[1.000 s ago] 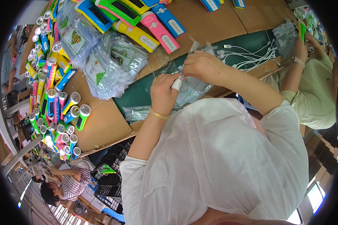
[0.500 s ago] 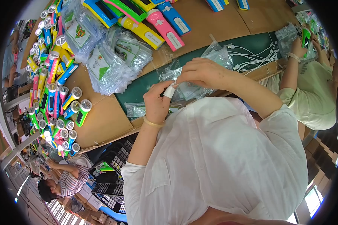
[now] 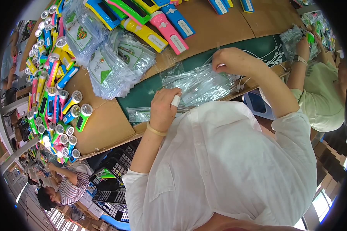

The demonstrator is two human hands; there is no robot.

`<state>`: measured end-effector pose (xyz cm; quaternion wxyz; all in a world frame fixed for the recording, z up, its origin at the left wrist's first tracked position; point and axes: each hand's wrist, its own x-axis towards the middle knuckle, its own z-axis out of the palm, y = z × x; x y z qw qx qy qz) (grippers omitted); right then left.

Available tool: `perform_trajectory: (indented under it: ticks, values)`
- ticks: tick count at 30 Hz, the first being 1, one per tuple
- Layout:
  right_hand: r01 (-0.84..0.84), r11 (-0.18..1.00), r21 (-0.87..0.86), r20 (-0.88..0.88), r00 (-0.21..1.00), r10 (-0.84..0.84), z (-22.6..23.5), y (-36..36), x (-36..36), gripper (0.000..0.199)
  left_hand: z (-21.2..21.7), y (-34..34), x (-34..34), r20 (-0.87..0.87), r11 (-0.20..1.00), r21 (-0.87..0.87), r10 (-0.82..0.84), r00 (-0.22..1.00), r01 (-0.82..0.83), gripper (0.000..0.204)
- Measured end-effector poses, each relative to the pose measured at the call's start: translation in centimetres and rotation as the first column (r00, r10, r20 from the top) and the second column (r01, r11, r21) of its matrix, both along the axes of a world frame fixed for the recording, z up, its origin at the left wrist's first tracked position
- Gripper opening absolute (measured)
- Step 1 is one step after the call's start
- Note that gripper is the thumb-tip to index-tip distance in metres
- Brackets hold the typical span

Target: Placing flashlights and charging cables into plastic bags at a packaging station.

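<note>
My left hand (image 3: 164,107) is closed at the left end of a heap of clear plastic bags (image 3: 200,86), its thumb and fingers pinching a bag's edge. White tape (image 3: 176,101) wraps one of its fingers. Over the far right side of the same heap, my right hand (image 3: 233,61) has its fingers curled inward. Whatever sits between its fingertips is too hidden to name. Just beyond and to the right of that hand lie white charging cables (image 3: 272,59), partly covered by it. Another clear bag (image 3: 138,114) rests left of my left hand, on the green surface (image 3: 142,94).
Stacked printed plastic bags (image 3: 108,69) lie on the cardboard at the left. Many colourful flashlights (image 3: 52,100) crowd the far left; more flashlights (image 3: 167,30) lie along the back. Black crates (image 3: 112,188) stand below the table edge. A co-worker's arm (image 3: 300,65) works at the right.
My hands have moved apart: the right went right and slightly up, over the cables, while the left shifted slightly down. The clear bags between them now show more fully.
</note>
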<state>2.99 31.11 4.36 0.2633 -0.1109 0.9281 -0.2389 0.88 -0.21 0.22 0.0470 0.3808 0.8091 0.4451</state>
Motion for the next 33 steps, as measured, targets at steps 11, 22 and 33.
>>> perform_trajectory:
  ticks: [11,22,33]
  values:
    - [0.458,0.867,0.196,-0.629,0.737,-0.247,-2.9,-4.9,-13.1,0.066,2.1,4.3,0.3,-0.145,0.887,0.032,-0.451,0.881,0.460,0.019]
    - [0.396,0.901,0.175,-0.234,0.906,-0.353,-0.1,-0.1,-7.0,0.063,0.8,2.3,-0.3,0.022,0.927,0.132,-0.357,0.934,0.351,0.021]
    - [0.278,0.758,-0.590,0.164,0.961,-0.225,2.6,-4.2,2.5,0.056,0.5,2.7,-0.3,-0.058,0.943,0.218,-0.244,0.968,0.250,0.019]
